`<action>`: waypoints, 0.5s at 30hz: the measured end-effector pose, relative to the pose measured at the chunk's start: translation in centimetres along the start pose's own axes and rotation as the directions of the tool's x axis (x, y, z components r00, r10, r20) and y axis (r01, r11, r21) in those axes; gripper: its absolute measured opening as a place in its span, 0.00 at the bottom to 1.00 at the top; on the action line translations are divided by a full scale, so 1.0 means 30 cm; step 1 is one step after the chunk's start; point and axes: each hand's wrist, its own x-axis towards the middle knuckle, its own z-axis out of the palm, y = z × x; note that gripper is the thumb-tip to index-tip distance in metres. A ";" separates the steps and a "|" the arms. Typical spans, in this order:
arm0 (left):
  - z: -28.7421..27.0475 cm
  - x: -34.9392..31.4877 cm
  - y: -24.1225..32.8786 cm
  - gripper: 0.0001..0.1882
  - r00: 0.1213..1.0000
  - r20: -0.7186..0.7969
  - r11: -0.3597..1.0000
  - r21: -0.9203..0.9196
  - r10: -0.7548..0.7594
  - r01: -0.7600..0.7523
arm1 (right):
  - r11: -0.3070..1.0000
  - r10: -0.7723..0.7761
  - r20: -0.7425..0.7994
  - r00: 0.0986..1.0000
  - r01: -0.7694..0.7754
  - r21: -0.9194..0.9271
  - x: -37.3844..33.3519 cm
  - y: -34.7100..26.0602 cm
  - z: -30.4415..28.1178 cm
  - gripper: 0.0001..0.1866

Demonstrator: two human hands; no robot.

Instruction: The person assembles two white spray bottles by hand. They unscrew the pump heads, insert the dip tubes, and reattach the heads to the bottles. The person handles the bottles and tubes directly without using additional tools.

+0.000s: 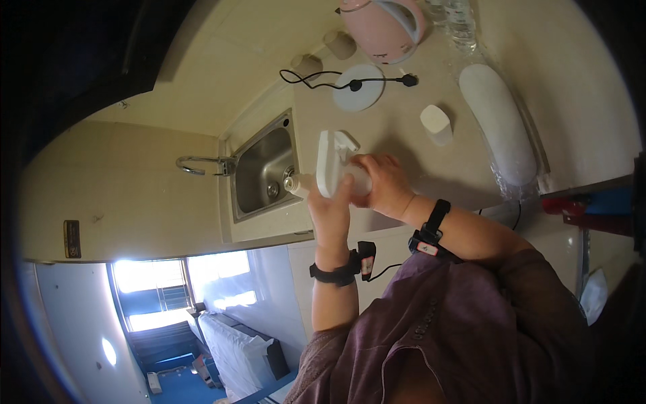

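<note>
Over the counter beside the sink, both my hands are on a white plastic device (326, 161). It has a long, flat, rounded part and a short angled piece at its far end, and it looks like a dispenser. My left hand (330, 212) grips its near end, with the thumb pointing up along it. From the right, my right hand (387, 180) wraps its fingers round the device's rounded white body (359, 180). A small pale bottle (296, 184) with a round top shows just left of my left hand; whether the hand touches it is unclear.
A steel sink (237, 195) with a curved tap (195, 165) lies left. Beyond are a white kettle base (367, 101) with black cord, two cups (340, 44), a pink kettle (383, 30) and clear bottles (461, 23). Rightward stand a white container (436, 124) and a long wrapped white object (498, 124).
</note>
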 end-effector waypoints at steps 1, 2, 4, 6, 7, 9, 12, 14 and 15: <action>0.005 0.004 -0.001 0.18 0.999 -0.039 0.998 0.066 0.027 -0.024 | 1.000 -0.003 0.000 1.000 0.003 -0.009 -0.002 0.003 -0.002 0.32; 0.015 0.008 -0.003 0.16 0.995 -0.077 0.990 0.132 0.057 -0.046 | 1.000 -0.006 -0.001 1.000 0.006 -0.018 -0.002 0.005 -0.004 0.32; 0.037 0.011 -0.004 0.15 0.981 -0.150 0.966 0.244 0.120 -0.081 | 1.000 0.007 0.014 1.000 -0.007 -0.014 -0.001 0.004 -0.005 0.33; 0.062 0.017 0.004 0.14 0.958 -0.213 0.937 0.331 0.194 -0.116 | 1.000 0.018 0.028 0.999 -0.017 -0.025 -0.001 0.005 -0.007 0.33; 0.064 0.020 0.000 0.15 0.949 -0.225 0.921 0.369 0.221 -0.127 | 0.999 0.022 0.035 0.999 -0.021 -0.038 -0.001 0.005 -0.008 0.33; 0.065 0.026 -0.011 0.15 0.929 -0.245 0.883 0.446 0.277 -0.145 | 0.999 0.025 0.036 0.999 -0.023 -0.046 0.003 0.007 -0.008 0.33; 0.067 0.037 -0.021 0.17 0.923 -0.243 0.860 0.488 0.298 -0.149 | 0.999 0.033 0.042 0.999 -0.031 -0.043 0.011 0.005 -0.008 0.33; 0.050 0.039 -0.033 0.22 0.954 -0.223 0.899 0.428 0.203 -0.091 | 0.997 0.055 0.075 0.996 -0.051 -0.057 0.014 -0.006 -0.013 0.33; 0.043 0.041 -0.034 0.25 0.965 -0.208 0.916 0.397 0.157 -0.064 | 0.997 0.058 0.068 0.996 -0.054 -0.056 0.015 -0.007 -0.012 0.33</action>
